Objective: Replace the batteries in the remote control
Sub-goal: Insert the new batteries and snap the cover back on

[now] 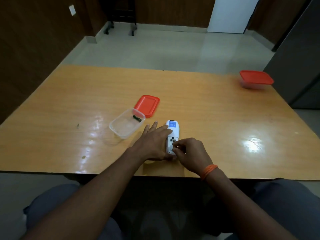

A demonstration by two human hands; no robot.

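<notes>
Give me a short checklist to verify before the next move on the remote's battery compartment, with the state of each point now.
1. Remote lies face down on the table: ok.
2. Left hand rests on the remote to steady it: ok.
3. Battery compartment open: ok, the cover is off.
4. Right hand fingertips at the compartment; whether they pinch a battery: cannot tell.
5. Battery in the open clear container within reach: ok.
6. Battery polarity: cannot tell, too small.

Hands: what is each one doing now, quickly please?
Left hand: open, flat, pressing the remote.
Right hand: fingers pinched at the battery compartment; contents cannot be told.
</notes>
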